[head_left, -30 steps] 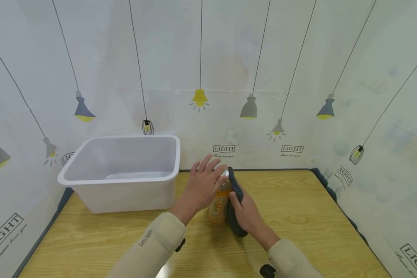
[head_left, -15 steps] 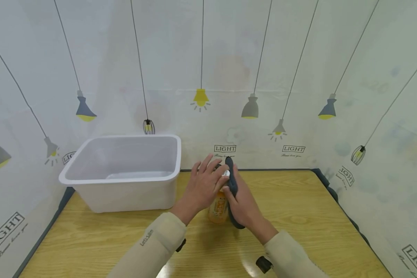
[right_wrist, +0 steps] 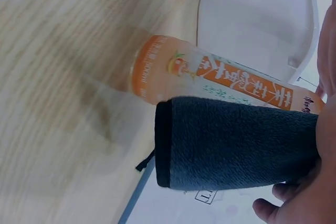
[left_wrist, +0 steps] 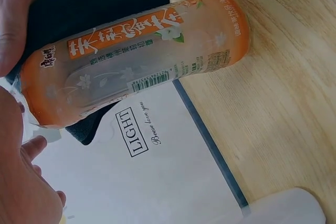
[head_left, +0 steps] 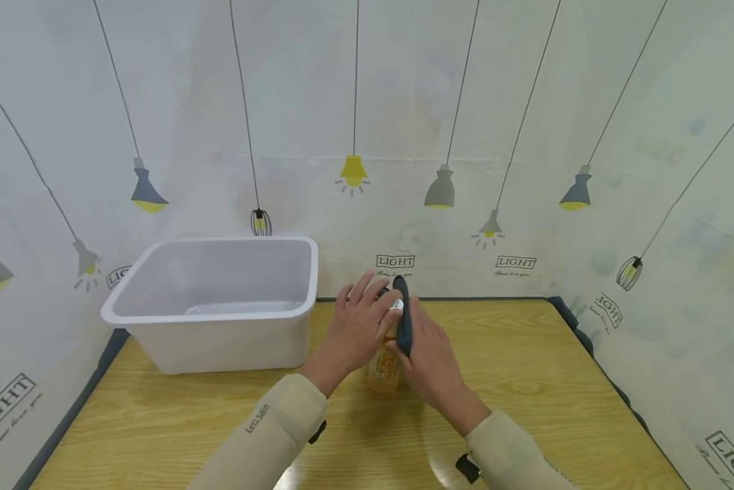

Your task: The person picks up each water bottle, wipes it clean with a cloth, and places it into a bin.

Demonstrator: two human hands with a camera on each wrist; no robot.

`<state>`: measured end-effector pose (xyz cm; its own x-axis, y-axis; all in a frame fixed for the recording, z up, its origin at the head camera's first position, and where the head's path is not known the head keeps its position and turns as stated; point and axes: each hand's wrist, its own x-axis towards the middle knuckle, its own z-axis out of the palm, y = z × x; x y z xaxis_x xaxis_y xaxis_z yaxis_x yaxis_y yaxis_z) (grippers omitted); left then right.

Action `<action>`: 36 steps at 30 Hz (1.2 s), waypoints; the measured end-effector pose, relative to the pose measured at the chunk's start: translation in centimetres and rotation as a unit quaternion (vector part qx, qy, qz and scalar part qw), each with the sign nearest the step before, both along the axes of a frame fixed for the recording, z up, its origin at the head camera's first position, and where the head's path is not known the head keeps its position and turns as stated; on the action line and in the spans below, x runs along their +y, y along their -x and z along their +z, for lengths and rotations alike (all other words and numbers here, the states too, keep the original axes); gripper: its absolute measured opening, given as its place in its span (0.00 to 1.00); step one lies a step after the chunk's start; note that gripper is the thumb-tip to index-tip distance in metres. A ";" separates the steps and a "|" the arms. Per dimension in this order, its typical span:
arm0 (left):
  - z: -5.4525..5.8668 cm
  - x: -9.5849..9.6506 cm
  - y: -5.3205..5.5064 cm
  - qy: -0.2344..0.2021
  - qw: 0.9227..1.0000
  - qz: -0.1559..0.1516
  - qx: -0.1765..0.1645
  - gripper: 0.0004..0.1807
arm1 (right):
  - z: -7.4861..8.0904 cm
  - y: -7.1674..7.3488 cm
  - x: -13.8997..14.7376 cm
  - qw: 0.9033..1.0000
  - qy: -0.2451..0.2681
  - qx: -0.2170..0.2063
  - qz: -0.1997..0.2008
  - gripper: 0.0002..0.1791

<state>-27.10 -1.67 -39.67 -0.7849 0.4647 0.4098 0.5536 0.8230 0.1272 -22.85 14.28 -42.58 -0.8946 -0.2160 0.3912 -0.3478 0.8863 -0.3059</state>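
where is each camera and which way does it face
Head: on the head, looking forward-down at the wood-grain table and white rectangular plastic tub; left hand, right hand and beige sleeves show.
Left wrist: on that wrist, facing the orange-labelled clear plastic bottle; hand parts at left edge.
Right wrist: on that wrist, facing the blue-grey cloth; hand parts at right edge.
Both wrist views show bottle and cloth.

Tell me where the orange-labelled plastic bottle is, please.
In the head view, the bottle is right of the white plastic tub, the left hand at its top, the dark blue fleecy cloth beside it.
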 end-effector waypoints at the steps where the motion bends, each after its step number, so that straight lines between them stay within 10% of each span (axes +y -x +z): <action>1: 0.0 0.0 0.0 0.000 1.000 0.000 0.000 0.24 | -0.1 0.0 0.0 1.000 -0.003 -0.004 -0.004 0.45; 14: -0.2 0.1 0.3 0.001 1.000 0.001 -0.004 0.25 | -2.7 -0.7 0.4 0.999 -0.005 -0.028 -0.037 0.46; 36: 0.2 -0.2 -0.2 0.005 1.000 -0.003 -0.011 0.26 | -8.6 -0.8 0.9 0.975 -0.166 -0.143 -0.026 0.47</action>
<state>-26.87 -1.84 -39.47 -0.7912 0.4732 0.3874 0.5556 0.8209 0.1321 -22.02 15.22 -51.16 -0.9700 -0.2400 0.0397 -0.2424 0.9672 -0.0764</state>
